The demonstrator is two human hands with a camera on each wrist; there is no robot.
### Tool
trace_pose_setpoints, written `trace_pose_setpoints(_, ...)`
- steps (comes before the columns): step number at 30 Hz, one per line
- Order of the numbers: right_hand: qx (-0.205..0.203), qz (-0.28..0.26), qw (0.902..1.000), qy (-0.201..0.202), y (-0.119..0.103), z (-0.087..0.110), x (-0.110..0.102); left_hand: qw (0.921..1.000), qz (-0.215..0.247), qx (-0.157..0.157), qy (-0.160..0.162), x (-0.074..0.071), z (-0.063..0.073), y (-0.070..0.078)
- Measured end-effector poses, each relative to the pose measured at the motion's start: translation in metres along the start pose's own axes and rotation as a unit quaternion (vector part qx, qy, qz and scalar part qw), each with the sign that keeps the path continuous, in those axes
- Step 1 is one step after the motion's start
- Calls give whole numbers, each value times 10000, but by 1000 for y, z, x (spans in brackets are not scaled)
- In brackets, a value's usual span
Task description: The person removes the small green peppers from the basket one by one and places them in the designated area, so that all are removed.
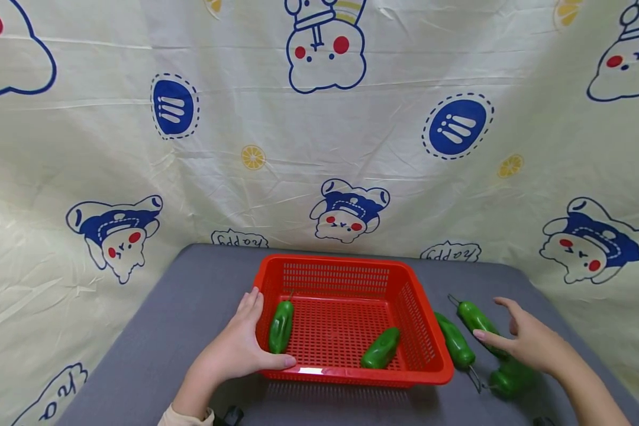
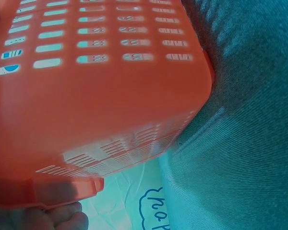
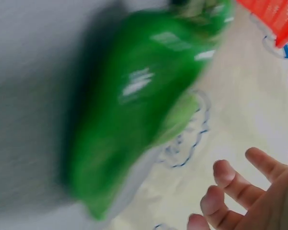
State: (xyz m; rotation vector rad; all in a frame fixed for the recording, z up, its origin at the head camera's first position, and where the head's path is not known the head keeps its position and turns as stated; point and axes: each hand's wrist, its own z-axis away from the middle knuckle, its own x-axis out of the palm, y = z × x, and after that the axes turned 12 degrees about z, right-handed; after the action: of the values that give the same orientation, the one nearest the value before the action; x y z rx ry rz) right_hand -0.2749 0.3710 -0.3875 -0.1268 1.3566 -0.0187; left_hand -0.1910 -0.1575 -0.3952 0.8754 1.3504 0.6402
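Observation:
A red plastic basket [image 1: 341, 373] with slotted walls stands on the grey table. One green pepper [image 1: 281, 327] lies at its left side and another green pepper [image 1: 381, 348] near its front right. My left hand [image 1: 242, 343] grips the basket's front left corner, thumb over the front rim and fingers along the left rim. Right of the basket are three peppers: a long one [image 1: 454, 340] beside its wall, one behind [image 1: 478, 320], and a stouter one [image 1: 511, 377] in front. Above these hovers my right hand [image 1: 535, 340], thumb and fingers spread, holding nothing. The right wrist view shows a blurred pepper [image 3: 134, 96] close up.
A pale cloth [image 1: 298, 130] printed with cartoon figures hangs behind and around the table. Grey table surface [image 1: 154, 343] extends left of the basket. Dark small objects [image 1: 233, 415] show at the bottom edge near the wrists.

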Motion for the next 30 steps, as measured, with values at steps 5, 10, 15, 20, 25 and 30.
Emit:
trace_pose_setpoints(5,-347,-135,9980,501,-42,-3,-14,10000,50,-39,-1,0,1,1)
trace_pose_setpoints(10,-776,-317,9926,880,-83,-7,-30,9999,88,-68,-10,0,0,0)
trace_pose_setpoints(15,-1129,-587,9869,992,-120,-13,-48,9999,117,-52,12,-1,0,-1)
trace_pose_setpoints(20,-1382,-801,9818,1029,-154,-18,-57,9999,105,-37,-1,0,-1,0)
trace_pose_setpoints(25,-1686,-925,9758,1039,-187,-22,-60,9999,135,-77,0,0,1,1)
trace_pose_setpoints(30,-1980,-856,9722,915,-212,-21,-61,9999,124,-98,25,0,2,2)
